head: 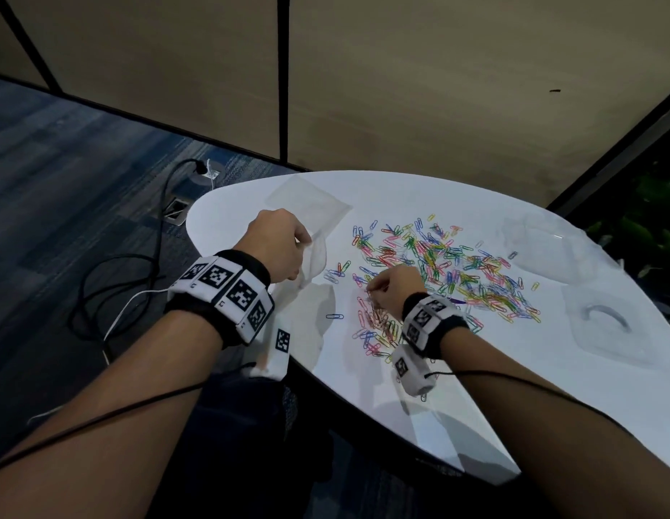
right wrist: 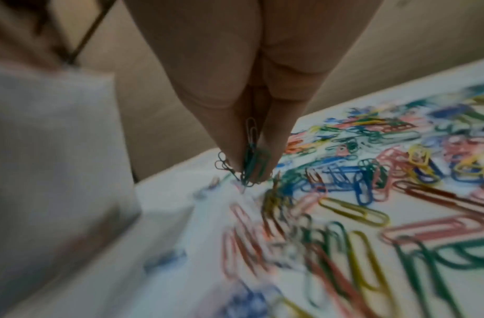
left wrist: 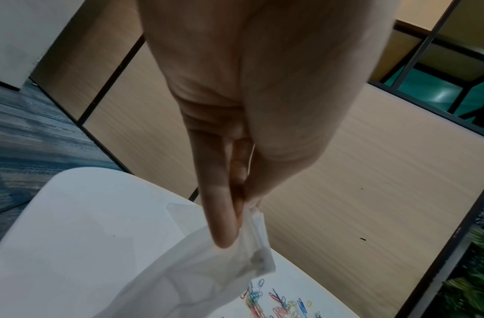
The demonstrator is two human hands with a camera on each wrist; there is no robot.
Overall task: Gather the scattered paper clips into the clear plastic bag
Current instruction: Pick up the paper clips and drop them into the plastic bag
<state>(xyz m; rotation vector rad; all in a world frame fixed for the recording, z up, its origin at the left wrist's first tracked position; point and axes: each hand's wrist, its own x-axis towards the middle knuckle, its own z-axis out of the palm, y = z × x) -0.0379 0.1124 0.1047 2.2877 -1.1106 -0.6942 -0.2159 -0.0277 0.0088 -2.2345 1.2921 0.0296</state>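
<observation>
Many coloured paper clips point(head: 438, 267) lie spread over the white table point(head: 363, 376). My left hand point(head: 285, 249) pinches the top edge of a clear plastic bag point(head: 313, 265) and holds it up at the table's left side; the left wrist view shows the bag point(left wrist: 208, 269) hanging from finger and thumb. My right hand point(head: 386, 290) is low over the near part of the pile, right of the bag. In the right wrist view its fingertips point(right wrist: 235, 155) pinch a small bunch of paper clips point(right wrist: 253, 165), mostly green, just above the table.
A second flat clear bag point(head: 307, 204) lies at the far left of the table. Clear plastic containers point(head: 543, 249) point(head: 618, 331) sit at the right. Black and white cables point(head: 112, 294) run over the blue carpet left of the table. Wooden partition walls stand behind.
</observation>
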